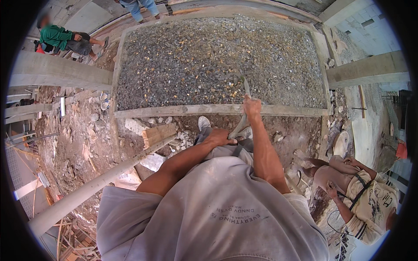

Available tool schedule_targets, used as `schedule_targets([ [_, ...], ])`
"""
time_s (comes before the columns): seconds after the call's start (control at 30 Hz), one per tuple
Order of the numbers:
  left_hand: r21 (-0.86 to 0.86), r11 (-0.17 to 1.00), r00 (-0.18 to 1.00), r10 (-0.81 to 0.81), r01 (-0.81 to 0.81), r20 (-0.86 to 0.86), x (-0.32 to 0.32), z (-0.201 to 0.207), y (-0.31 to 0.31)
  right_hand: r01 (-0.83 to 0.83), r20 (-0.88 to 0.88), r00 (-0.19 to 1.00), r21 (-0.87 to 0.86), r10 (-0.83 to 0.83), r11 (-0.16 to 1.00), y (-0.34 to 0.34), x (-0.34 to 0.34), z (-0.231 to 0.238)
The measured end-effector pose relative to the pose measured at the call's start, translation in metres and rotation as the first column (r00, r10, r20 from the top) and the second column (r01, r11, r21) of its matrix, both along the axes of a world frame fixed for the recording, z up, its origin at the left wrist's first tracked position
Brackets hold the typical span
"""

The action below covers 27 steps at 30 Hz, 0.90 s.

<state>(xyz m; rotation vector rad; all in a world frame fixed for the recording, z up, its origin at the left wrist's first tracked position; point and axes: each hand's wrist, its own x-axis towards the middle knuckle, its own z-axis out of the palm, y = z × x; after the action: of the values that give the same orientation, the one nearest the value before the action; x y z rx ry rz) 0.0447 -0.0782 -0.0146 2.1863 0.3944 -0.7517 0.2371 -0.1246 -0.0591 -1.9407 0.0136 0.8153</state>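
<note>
A pale grey-green hose (247, 85) runs up between my arms, its far end bent over a bed of wet-looking gravel (209, 61). My right hand (251, 107) is wrapped round it near that end, above the bed's near concrete edge (183, 111). Lower down, close to my waist, my left hand (220, 137) is closed round the hose's lower stretch. A faint streak, perhaps water, shows beside the hose tip. Part of my shoe (203, 122) stands just short of the edge.
Concrete columns flank the bed at left (61, 71) and right (370, 69). A long pole (104, 185) slants beside my left arm, near stacked wood pieces (159, 135) and rubble. One person (365, 204) sits at right, another (58, 37) at far left; someone's legs (139, 9) show beyond the bed.
</note>
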Motion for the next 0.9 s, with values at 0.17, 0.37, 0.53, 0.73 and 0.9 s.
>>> schedule_targets([
  [0.17, 0.050, 0.999, 1.000, 0.008, -0.009, 0.025, 0.008, 0.007, 0.000, 0.035, 0.088, 0.996, -0.121, -0.025, 0.992, 0.007, 0.001, 0.050],
  [0.37, 0.068, 0.998, 0.998, 0.007, -0.011, 0.066, 0.012, 0.010, 0.002, 0.093, -0.013, 0.996, 0.048, -0.092, 0.995, 0.016, -0.008, 0.097],
  [0.53, 0.064, 0.998, 0.997, -0.026, 0.021, 0.075, 0.018, 0.006, 0.007, 0.034, 0.062, 0.998, -0.050, -0.031, 0.998, 0.021, 0.003, 0.057],
  [0.73, 0.028, 0.997, 0.998, 0.067, -0.067, -0.007, 0.005, -0.005, 0.014, -0.070, -0.023, 0.997, -0.160, 0.068, 0.985, 0.049, -0.025, 0.072],
  [0.9, 0.052, 0.996, 0.997, 0.075, -0.075, 0.005, 0.000, -0.006, 0.018, -0.097, -0.039, 0.995, -0.150, 0.092, 0.984, 0.051, -0.026, 0.074],
])
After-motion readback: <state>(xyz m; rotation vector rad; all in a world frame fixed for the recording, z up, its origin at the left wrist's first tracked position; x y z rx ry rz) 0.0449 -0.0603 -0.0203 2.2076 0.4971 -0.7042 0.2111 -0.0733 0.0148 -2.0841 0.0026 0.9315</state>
